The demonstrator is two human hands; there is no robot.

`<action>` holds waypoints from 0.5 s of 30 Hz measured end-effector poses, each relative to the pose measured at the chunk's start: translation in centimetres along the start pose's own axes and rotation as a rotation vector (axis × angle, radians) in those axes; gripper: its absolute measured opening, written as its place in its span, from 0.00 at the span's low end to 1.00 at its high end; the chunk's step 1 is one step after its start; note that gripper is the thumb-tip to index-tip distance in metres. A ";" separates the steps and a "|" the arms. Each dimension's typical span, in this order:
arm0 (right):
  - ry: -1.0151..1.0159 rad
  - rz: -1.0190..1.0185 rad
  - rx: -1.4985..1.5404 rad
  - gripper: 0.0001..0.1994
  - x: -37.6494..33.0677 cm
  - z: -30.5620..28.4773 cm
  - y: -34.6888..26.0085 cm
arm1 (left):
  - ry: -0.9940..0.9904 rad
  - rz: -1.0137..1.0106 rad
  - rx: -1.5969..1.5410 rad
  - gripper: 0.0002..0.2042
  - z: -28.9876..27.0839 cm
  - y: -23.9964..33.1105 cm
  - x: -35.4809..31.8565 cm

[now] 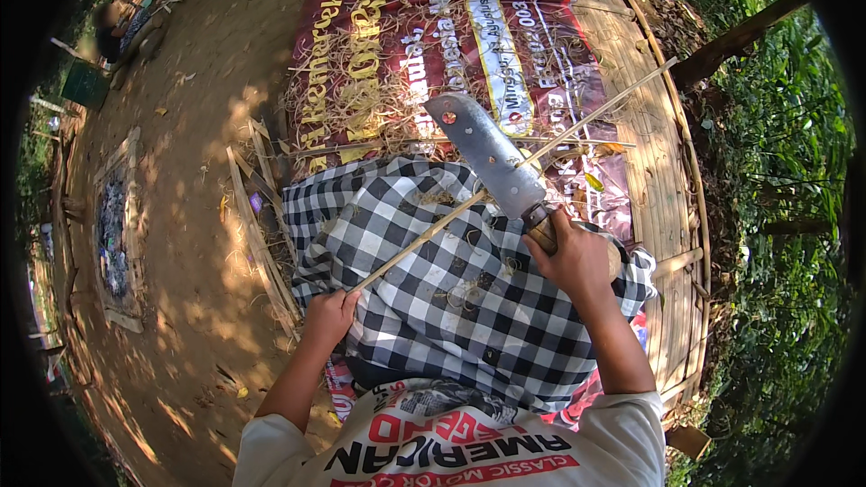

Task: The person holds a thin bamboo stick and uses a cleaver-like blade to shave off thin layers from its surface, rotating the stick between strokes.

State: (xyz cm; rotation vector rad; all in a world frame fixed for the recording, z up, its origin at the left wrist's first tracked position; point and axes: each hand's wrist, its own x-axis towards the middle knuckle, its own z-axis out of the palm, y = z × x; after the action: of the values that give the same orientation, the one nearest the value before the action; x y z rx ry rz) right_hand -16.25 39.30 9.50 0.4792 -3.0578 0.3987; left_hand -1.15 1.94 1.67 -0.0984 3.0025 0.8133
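Note:
My right hand (577,261) is closed around the wooden handle of a broad machete (494,157), its blade tilted up and to the left. A long, thin bamboo strip (420,242) slants across my lap from lower left to upper right, and the blade lies across its middle. The fingers of my left hand (330,316) are shut on the strip's lower left end. Beneath both hands a black-and-white checked cloth (406,257) covers my lap, with a few thin shavings on it.
A dark red printed banner (406,54) strewn with curly shavings spreads over a bamboo platform (663,243). Split bamboo pieces (257,225) lie at its left edge on the dirt ground (180,243). Farther left is a framed ash pit (114,230). A person (117,32) sits at the far left.

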 end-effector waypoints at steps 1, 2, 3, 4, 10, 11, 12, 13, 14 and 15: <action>0.030 -0.021 0.005 0.21 -0.2 0.6 -0.6 | -0.006 -0.004 0.001 0.19 0.1 -0.6 -0.5; -0.007 0.018 0.034 0.21 -0.1 0.6 -1.2 | 0.002 0.012 -0.008 0.19 0.4 -1.1 -0.5; -0.032 0.008 0.060 0.20 0.0 0.4 -2.0 | 0.004 -0.016 -0.029 0.19 0.5 -0.9 -0.7; -0.054 0.004 0.089 0.20 0.1 0.3 -2.6 | 0.003 -0.040 -0.047 0.18 0.7 -0.6 -0.7; -0.152 -0.228 -0.020 0.22 -0.1 1.1 -4.1 | 0.011 -0.074 -0.029 0.19 0.7 -1.0 -1.3; -0.109 -0.240 -0.032 0.22 0.3 0.9 -2.8 | -0.003 -0.073 -0.034 0.19 0.7 -1.2 -1.1; -0.066 -0.161 -0.040 0.22 0.8 0.9 -1.5 | -0.021 -0.083 -0.029 0.19 0.6 -1.1 -1.1; -0.021 -0.079 -0.057 0.21 1.1 0.5 -0.3 | -0.036 -0.087 -0.033 0.19 0.6 -0.8 -0.8; -0.001 -0.046 -0.035 0.21 1.0 0.2 0.8 | -0.033 -0.040 0.008 0.19 0.6 -0.5 -0.5; 0.022 -0.012 -0.021 0.20 1.2 -0.2 1.4 | -0.019 -0.029 -0.001 0.18 0.6 -0.3 -0.2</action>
State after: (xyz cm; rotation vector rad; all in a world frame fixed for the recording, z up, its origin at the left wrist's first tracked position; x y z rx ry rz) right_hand -17.79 40.25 9.43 0.4886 -3.0337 0.3687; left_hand -0.96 2.00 1.02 -0.1340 2.9757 0.8085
